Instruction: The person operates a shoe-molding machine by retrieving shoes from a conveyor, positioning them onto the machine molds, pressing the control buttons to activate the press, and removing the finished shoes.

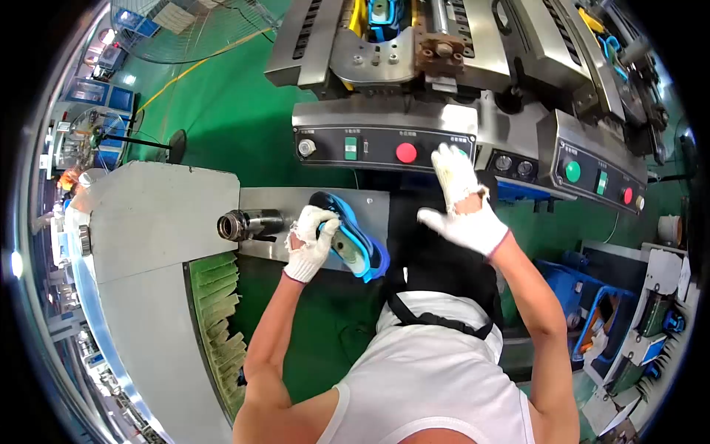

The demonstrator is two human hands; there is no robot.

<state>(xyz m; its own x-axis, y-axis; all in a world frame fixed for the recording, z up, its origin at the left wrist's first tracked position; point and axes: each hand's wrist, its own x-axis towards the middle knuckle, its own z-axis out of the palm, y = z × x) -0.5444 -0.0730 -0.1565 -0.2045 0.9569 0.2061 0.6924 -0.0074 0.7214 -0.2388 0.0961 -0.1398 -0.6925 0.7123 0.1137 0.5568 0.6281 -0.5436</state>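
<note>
My left hand (312,240), in a white knit glove with cut-off fingertips, is closed around a blue and black shoe (349,250). The shoe is tilted, its greyish-green underside turned partly up, and it is over the metal shelf (373,222). A bluish-purple edge shows along its right side. My right hand (464,203), also gloved, is open with fingers stretched out and thumb apart. Its fingertips are over the right end of the machine's control panel (384,140), partly covering a green button. Whether they touch it I cannot tell. A red button (406,152) is just left of them.
Above the panel stands a metal press (377,63) with a blue item in it. A second panel (597,170) is at right. A dark metal cylinder (251,224) lies beside the grey cabinet (166,222). A blue cart (592,296), a fan and another person (72,181) are farther off.
</note>
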